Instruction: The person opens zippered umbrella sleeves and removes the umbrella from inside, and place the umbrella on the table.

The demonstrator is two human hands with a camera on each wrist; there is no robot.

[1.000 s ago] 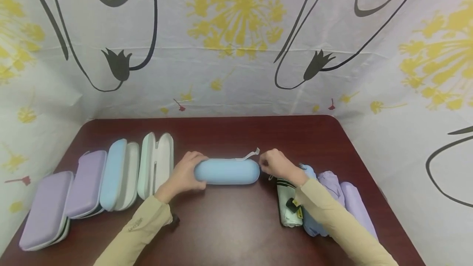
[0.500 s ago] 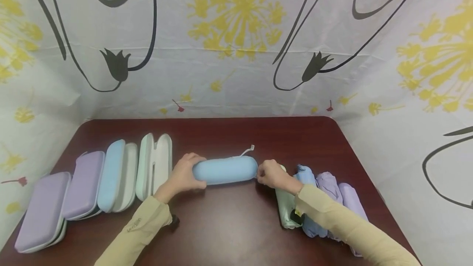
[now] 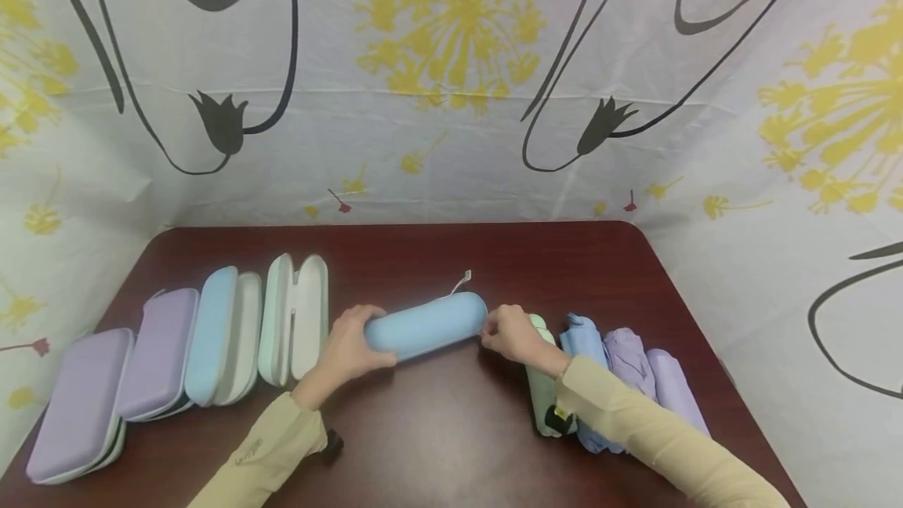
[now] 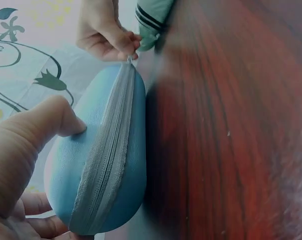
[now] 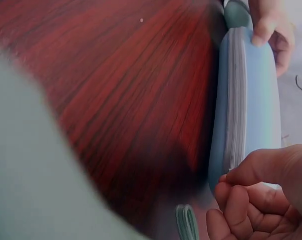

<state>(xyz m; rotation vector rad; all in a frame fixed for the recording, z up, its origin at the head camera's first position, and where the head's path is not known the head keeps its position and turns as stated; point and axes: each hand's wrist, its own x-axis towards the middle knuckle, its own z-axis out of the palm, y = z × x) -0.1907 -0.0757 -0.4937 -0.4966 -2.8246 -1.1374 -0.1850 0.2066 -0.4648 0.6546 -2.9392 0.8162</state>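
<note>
A light-blue hard case with rounded ends lies at the middle of the table. My left hand grips its left end, the thumb pressed on one side in the left wrist view. A grey zipper runs along the case, its teeth joined over the stretch that shows. At the far end my right hand pinches the small zipper pull between thumb and forefinger. A pale strap sticks out behind the case. The fingertips cover most of the pull.
On the left stand two purple cases, an open blue case and an open mint case. To the right lie rolled bundles like folded umbrellas: green, blue and purple. A patterned cloth hangs behind the table.
My right hand has come to the case's right end and pinched the zipper pull. The case has turned, its right end now farther from me. My left hand keeps its grip.
</note>
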